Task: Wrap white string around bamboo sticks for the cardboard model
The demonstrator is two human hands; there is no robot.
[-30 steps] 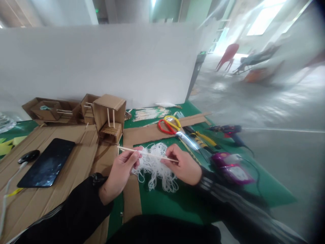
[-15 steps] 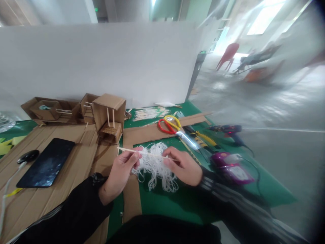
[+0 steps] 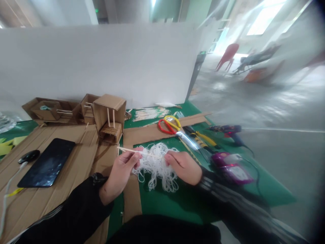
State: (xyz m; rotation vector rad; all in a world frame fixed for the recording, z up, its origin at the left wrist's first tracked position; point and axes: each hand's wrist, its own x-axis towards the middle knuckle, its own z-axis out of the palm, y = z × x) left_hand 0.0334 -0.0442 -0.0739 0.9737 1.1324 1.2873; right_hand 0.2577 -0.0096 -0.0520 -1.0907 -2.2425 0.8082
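The left hand (image 3: 124, 166) pinches a thin wooden stick (image 3: 128, 149) between thumb and forefinger, its pale end jutting out leftward past the knuckles, with what looks like a second tip just below it. From there the stick runs, slightly sloping, across to the right hand (image 3: 184, 166), whose fingers are curled narrowly together over its other end; whether they also pinch a strand is hidden. The stick is held above a loose, looping heap of white string (image 3: 154, 173) on the green worktop (image 3: 175, 206). Beyond the heap, scissors (image 3: 186, 139) with one red and one yellow handle lie partly on a flat cardboard strip (image 3: 141, 134), and pliers (image 3: 208, 139) with yellow handles rest to their right. A shiny purple package (image 3: 231, 167) lies near the right forearm, in front of a blurred, dark power tool (image 3: 227, 130). Behind the strip, a row of whitish sticks (image 3: 151, 114) lies near the white partition (image 3: 96, 64). To the left, an open cardboard box (image 3: 109, 101) stands upright with two sticks inside, and a black tablet (image 3: 47, 162) lies on a cardboard sheet (image 3: 76, 169).
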